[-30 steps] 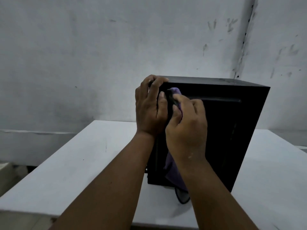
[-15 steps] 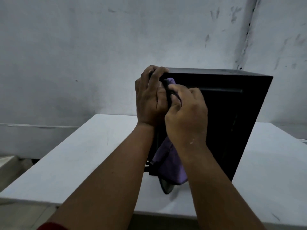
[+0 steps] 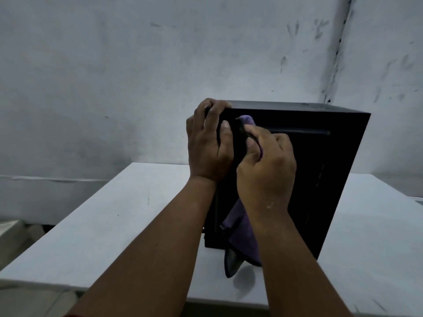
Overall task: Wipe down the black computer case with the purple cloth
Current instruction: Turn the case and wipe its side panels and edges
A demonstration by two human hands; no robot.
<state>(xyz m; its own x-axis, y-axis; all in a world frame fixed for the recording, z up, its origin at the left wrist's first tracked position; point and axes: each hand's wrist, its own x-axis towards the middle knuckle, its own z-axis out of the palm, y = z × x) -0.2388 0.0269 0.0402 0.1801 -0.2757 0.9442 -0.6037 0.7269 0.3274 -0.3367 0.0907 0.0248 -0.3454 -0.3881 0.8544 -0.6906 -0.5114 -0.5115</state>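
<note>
Two hands work at the upper near corner of the black computer case [image 3: 320, 179], which stands upright on the white desk [image 3: 114, 213] toward its middle, with a stained grey wall [image 3: 137, 76] behind. The left hand [image 3: 209, 147] grips the case's top left corner, its fingers curled over the top edge and its thumb lying against the near face. The right hand [image 3: 266, 170] is just beside it, almost touching, with fingers curled round the purple cloth [image 3: 242, 236] and pressing it against the case's dark side near the top. A small bunch of the cloth pokes out above the right fingers, and the rest hangs down under the wrist along the case's lower front edge, reaching the desk's surface. A dark flap shows beneath the hanging cloth; what it is cannot be told. Both forearms reach in from the lower edge of the view.
</note>
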